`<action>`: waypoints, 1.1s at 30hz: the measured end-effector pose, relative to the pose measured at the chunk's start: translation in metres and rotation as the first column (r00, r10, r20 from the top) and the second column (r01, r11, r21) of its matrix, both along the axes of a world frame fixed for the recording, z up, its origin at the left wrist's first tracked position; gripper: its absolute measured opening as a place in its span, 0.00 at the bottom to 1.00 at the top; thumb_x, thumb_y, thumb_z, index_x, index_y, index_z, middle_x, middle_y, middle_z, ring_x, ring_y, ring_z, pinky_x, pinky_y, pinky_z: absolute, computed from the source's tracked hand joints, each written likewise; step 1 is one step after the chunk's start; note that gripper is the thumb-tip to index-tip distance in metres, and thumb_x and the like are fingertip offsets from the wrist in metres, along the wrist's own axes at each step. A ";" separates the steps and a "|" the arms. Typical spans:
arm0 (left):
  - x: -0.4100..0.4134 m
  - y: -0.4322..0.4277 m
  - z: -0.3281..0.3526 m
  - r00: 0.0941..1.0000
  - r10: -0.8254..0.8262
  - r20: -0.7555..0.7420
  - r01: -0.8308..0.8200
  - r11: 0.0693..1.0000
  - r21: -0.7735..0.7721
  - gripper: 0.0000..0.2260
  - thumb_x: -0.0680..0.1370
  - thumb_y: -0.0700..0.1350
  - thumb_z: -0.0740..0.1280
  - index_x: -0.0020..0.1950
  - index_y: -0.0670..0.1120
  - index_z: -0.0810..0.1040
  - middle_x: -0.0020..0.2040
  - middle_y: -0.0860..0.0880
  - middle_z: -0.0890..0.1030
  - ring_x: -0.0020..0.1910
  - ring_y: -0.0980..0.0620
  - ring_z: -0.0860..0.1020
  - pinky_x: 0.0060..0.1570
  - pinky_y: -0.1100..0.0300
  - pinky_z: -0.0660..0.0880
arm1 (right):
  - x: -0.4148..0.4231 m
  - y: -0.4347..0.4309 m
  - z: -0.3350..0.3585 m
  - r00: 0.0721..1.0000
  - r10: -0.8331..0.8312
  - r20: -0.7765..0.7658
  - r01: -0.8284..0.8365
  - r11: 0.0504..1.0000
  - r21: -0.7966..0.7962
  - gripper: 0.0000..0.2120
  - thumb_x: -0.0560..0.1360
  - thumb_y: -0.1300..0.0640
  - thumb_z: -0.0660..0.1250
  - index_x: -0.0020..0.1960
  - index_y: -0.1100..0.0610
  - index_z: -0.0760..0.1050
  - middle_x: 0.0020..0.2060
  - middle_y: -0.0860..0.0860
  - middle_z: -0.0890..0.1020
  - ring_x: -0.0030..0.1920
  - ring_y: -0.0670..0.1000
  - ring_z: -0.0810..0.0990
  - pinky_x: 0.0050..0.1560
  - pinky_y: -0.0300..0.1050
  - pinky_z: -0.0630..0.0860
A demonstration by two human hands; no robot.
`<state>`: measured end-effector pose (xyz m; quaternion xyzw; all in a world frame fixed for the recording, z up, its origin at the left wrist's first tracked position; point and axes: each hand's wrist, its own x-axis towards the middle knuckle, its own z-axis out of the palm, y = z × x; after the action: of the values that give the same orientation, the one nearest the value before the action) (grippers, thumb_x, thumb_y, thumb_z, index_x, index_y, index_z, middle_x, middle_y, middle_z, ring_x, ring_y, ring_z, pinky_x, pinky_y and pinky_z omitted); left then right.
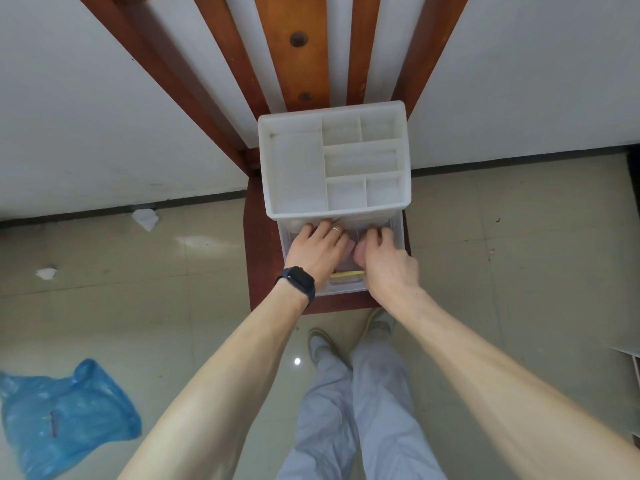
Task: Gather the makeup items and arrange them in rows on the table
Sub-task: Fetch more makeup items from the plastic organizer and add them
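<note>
— Where are the makeup items?
— In the open drawer (398,237) of the white organizer (265,161) on the chair (258,251), mostly hidden under the hands.
— Holding anything?
— The left hand (318,247) reaches in with its fingertips hidden. The right hand (384,259) is curled, but round what I cannot tell.
— Easiest pick?
— The yellow stick (346,273). It lies crosswise at the drawer's front, behind both sets of fingers and nearer the right hand's heel, I'd judge.
</note>
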<state>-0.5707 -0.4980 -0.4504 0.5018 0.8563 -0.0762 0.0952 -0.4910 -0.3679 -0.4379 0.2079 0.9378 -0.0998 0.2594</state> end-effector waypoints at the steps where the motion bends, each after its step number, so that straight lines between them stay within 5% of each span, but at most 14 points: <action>1: -0.001 -0.002 0.001 0.999 -0.019 -0.028 0.019 1.000 0.005 0.09 0.75 0.45 0.68 0.53 0.49 0.82 0.52 0.50 0.84 0.55 0.47 0.80 0.49 0.56 0.77 | 0.000 0.001 -0.003 1.000 -0.002 0.025 0.002 1.000 0.000 0.27 0.79 0.64 0.64 0.74 0.60 0.59 0.65 0.59 0.69 0.55 0.64 0.82 0.42 0.54 0.75; 4: -0.005 -0.004 0.004 0.998 -0.025 -0.055 0.029 0.997 0.075 0.07 0.76 0.44 0.64 0.45 0.47 0.81 0.44 0.49 0.83 0.45 0.47 0.81 0.41 0.56 0.76 | 0.001 0.007 -0.007 0.998 0.013 0.056 -0.013 1.000 0.003 0.29 0.78 0.65 0.65 0.76 0.61 0.57 0.64 0.60 0.68 0.52 0.64 0.83 0.41 0.54 0.73; 9: -0.009 -0.016 0.000 0.999 -0.035 -0.003 0.035 0.999 0.037 0.04 0.73 0.44 0.73 0.47 0.49 0.80 0.40 0.52 0.83 0.43 0.50 0.80 0.40 0.58 0.75 | -0.009 0.014 -0.007 0.995 0.093 0.045 -0.093 0.996 0.011 0.13 0.79 0.63 0.64 0.63 0.59 0.70 0.58 0.57 0.72 0.49 0.62 0.83 0.37 0.52 0.68; 11: -0.007 -0.019 -0.004 0.999 -0.038 0.004 0.037 0.999 0.035 0.02 0.75 0.43 0.68 0.46 0.49 0.79 0.40 0.52 0.82 0.43 0.49 0.80 0.41 0.58 0.74 | -0.013 0.017 -0.010 0.992 0.113 0.064 -0.114 0.993 0.013 0.15 0.78 0.61 0.66 0.64 0.57 0.71 0.57 0.57 0.73 0.50 0.62 0.83 0.38 0.51 0.68; 14: -0.004 -0.019 -0.008 0.999 -0.023 0.027 0.020 0.997 0.073 0.13 0.78 0.43 0.55 0.44 0.47 0.79 0.38 0.51 0.82 0.41 0.48 0.80 0.39 0.56 0.75 | -0.014 0.019 -0.015 0.988 0.143 0.052 -0.145 0.989 0.035 0.17 0.79 0.56 0.66 0.67 0.53 0.70 0.59 0.56 0.75 0.51 0.62 0.83 0.40 0.50 0.68; 17: -0.001 -0.019 -0.011 0.999 -0.022 0.023 0.020 0.996 0.088 0.16 0.78 0.44 0.52 0.44 0.46 0.79 0.37 0.50 0.81 0.41 0.48 0.80 0.38 0.56 0.75 | -0.011 0.019 -0.019 0.991 0.116 0.060 -0.119 0.992 0.047 0.17 0.80 0.51 0.65 0.67 0.50 0.71 0.60 0.54 0.77 0.54 0.62 0.83 0.43 0.49 0.66; 23: 0.004 -0.022 -0.017 0.996 0.037 0.086 -0.038 0.999 0.017 0.11 0.74 0.39 0.67 0.56 0.46 0.79 0.46 0.50 0.83 0.50 0.48 0.81 0.46 0.55 0.76 | -0.004 0.027 -0.028 0.998 0.064 0.015 -0.064 0.998 0.027 0.18 0.80 0.52 0.66 0.68 0.55 0.73 0.66 0.55 0.77 0.73 0.60 0.64 0.68 0.54 0.68; 28: 0.007 -0.026 -0.015 0.997 0.081 0.016 -0.081 0.996 0.025 0.07 0.73 0.40 0.70 0.50 0.46 0.79 0.43 0.50 0.83 0.48 0.46 0.80 0.50 0.53 0.74 | 0.004 0.030 -0.034 0.998 0.062 -0.027 -0.064 0.996 -0.063 0.15 0.80 0.52 0.65 0.62 0.61 0.74 0.57 0.59 0.80 0.61 0.61 0.72 0.60 0.52 0.74; 33: 0.007 -0.033 -0.017 0.998 0.041 0.054 -0.043 0.998 0.036 0.06 0.75 0.41 0.64 0.50 0.44 0.77 0.47 0.46 0.83 0.52 0.42 0.78 0.54 0.49 0.73 | 0.010 0.035 -0.034 0.995 0.101 0.022 -0.098 0.988 -0.122 0.17 0.80 0.50 0.66 0.60 0.61 0.76 0.55 0.60 0.81 0.60 0.60 0.72 0.56 0.51 0.74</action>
<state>-0.5634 -0.5314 -0.4674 0.4872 0.8652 -0.0449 0.1100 -0.4811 -0.3328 -0.4723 0.1462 0.9356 -0.1405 0.2891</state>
